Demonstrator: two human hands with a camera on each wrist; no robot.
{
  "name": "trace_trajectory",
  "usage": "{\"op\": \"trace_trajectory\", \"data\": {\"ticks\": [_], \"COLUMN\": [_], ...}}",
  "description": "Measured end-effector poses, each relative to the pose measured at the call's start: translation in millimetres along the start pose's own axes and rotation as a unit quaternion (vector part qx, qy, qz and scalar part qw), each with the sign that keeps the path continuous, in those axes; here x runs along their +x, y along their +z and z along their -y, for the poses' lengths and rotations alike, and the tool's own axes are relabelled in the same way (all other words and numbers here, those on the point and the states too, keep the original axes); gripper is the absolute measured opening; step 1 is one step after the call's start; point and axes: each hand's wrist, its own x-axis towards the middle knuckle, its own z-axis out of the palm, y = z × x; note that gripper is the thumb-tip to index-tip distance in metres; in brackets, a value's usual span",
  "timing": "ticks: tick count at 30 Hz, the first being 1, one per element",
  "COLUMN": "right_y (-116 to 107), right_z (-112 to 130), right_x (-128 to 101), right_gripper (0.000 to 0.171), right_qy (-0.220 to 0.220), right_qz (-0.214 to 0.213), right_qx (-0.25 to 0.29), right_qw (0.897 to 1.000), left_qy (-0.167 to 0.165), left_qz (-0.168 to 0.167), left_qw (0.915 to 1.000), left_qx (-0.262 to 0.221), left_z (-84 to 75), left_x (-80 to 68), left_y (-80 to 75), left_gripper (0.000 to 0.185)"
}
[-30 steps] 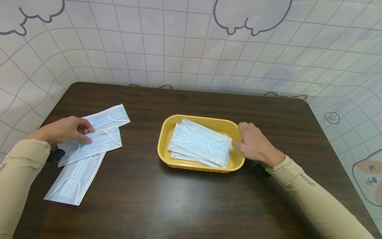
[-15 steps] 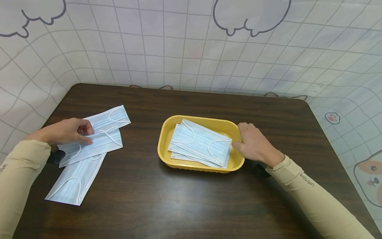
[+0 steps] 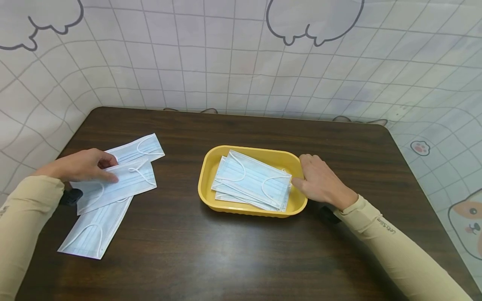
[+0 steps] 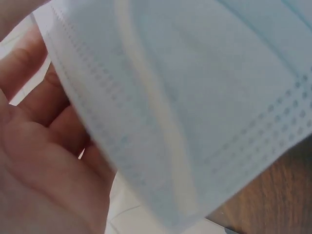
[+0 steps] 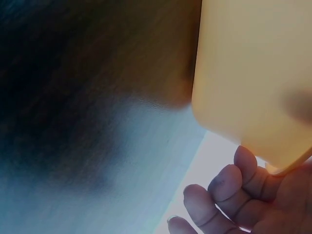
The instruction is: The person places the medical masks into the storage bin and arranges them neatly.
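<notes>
My left hand [image 3: 88, 166] pinches a light blue face mask [image 3: 129, 179] between thumb and fingers, on the left side. That mask, tilted and with white ear loops, fills much of the left wrist view. Beneath it lie another mask [image 3: 88, 236] slanting toward the front and one more mask [image 3: 147, 146] toward the back. A shallow yellow tray [image 3: 205, 179] sits mid-table with a stack of masks [image 3: 252, 177] in it. On its right end, my right hand [image 3: 324, 182] grips the rim, thumb over the edge; in the right wrist view, curled fingers [image 5: 226, 183] show beside the tray's outer wall.
The dark wood table [image 3: 180, 259] has rounded back corners. A white gridded sheet [image 3: 233, 58] with cartoon drawings stands close behind the table and along both sides.
The pinched mask has shifted slightly to the right and turned a little over the masks below it. The right hand and the tray stay nearly where they were.
</notes>
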Motion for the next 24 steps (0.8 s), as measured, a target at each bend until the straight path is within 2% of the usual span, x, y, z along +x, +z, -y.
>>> {"op": "trace_trajectory", "data": {"ticks": [4, 12, 17, 24], "right_y": [0, 0, -1, -2], "right_z": [2, 3, 2, 2], "right_x": [0, 0, 0, -1], "right_gripper": [0.028, 0.028, 0.031, 0.032], "right_qy": [0.000, -0.001, 0.002, 0.003], "right_qz": [0.001, 0.003, 0.007, 0.008], "right_qx": [-0.001, -0.011, -0.010, -0.009], "right_qw": [1.000, 1.000, 1.000, 1.000], "left_qy": [0.002, -0.005, 0.001, -0.007], "left_qz": [0.002, 0.012, -0.004, -0.009], "left_qw": [1.0000, 0.9999, 1.0000, 0.9981], "left_qx": [0.006, 0.000, -0.004, -0.060], "left_z": [-1.3, -3.6, -6.7, -13.8], "left_x": [-4.2, -13.1, -16.6, -23.8], "left_y": [-3.6, -12.9, -13.2, -16.6], "left_gripper": [0.031, 0.045, 0.052, 0.063]}}
